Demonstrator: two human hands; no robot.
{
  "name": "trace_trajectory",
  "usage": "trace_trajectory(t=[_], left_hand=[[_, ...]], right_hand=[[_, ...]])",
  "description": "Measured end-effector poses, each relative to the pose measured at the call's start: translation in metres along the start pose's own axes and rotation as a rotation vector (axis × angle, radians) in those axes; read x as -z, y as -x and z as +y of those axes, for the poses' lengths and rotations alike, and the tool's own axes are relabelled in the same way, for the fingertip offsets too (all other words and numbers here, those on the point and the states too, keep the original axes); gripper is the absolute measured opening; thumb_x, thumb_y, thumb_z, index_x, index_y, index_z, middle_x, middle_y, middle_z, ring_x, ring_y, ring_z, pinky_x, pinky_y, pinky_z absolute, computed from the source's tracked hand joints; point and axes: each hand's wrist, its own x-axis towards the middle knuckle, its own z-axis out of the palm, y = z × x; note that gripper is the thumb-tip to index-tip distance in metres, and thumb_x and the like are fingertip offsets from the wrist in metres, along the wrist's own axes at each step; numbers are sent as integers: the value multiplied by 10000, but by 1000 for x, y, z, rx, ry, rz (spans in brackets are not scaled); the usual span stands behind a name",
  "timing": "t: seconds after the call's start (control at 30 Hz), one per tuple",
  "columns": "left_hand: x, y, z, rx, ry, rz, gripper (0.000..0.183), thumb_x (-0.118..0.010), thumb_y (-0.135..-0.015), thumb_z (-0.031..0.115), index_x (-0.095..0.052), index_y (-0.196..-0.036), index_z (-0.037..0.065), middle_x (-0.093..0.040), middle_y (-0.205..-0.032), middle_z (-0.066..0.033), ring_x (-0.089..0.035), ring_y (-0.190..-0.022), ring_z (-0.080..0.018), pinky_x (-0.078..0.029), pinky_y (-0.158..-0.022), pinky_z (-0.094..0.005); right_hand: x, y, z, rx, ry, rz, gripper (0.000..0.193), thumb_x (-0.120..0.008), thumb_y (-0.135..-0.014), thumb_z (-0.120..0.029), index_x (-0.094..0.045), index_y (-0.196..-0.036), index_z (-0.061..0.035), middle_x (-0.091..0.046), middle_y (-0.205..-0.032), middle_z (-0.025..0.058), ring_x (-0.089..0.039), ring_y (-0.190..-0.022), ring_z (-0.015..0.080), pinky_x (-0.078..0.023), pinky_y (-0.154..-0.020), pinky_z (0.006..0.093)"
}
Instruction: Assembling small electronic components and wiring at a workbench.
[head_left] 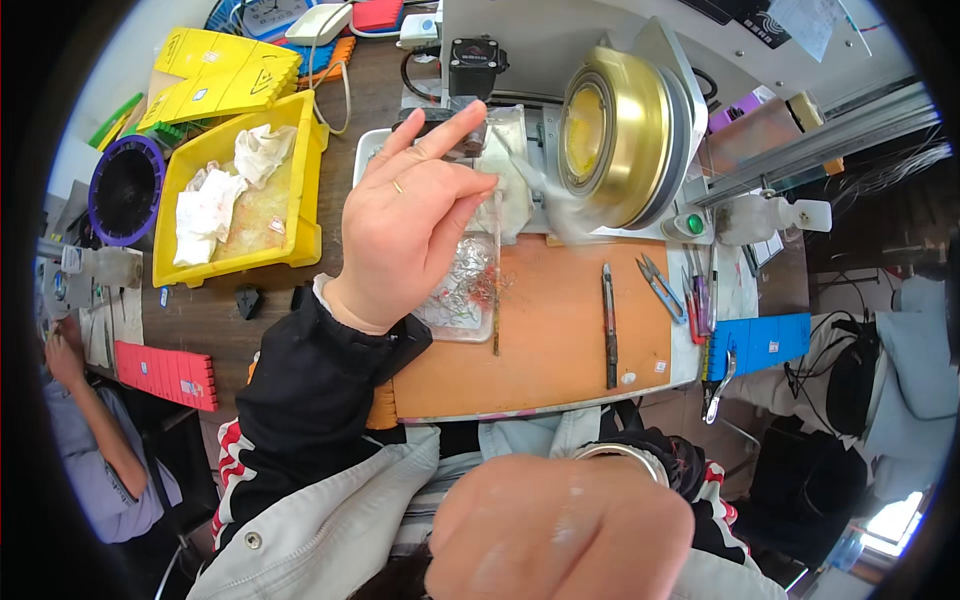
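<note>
My left hand point(400, 220), a ring on one finger, is raised over the near end of a clear plastic tray point(495, 325). Its thumb and index finger are pinched together and the other fingers stretch out; what the pinch holds, if anything, is too small to make out. Tangled thin wire bits point(465, 285) lie in the tray, some of them reddish. My right hand point(560, 530) is close to the camera at the lower edge, knuckles bent and closed, its fingertips hidden. A blurred whitish streak point(560, 200) shows between my left hand and a round gold drum point(615, 130).
On the orange mat point(560, 340) lie a slim black tool point(610, 330) and blue-handled pliers point(660, 285). A yellow bin point(310, 215) with white cloths point(210, 215) stands left. Blue point(770, 342) and red point(165, 375) strips jut past the table edges. Another person point(110, 450) sits at left.
</note>
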Motion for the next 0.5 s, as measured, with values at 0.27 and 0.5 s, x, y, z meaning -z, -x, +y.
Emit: trace_trajectory(t=[0.27, 0.5], left_hand=[[-3, -1, -1, -13, -11, -4, 157, -662, -788, -68, -671, -895, 46, -713, -935, -111, -636, -1188, -320, -408, -1067, -507], [-1, -1, 0, -19, -56, -9, 159, -703, -760, -36, -674, -888, 53, -726, -1028, -132, -657, -1151, -276, -439, -1052, -486]], right_hand=[[16, 0, -21, -85, -26, -19, 125, -674, -948, -122, -729, -924, -13, -672, -806, 33, -612, -597, 153, -448, -482, 270], [37, -8, -30, -272, -297, -228, 217, -727, -917, -182, -702, -972, 27, -650, -676, 72, -567, -434, 177, -386, -376, 306]])
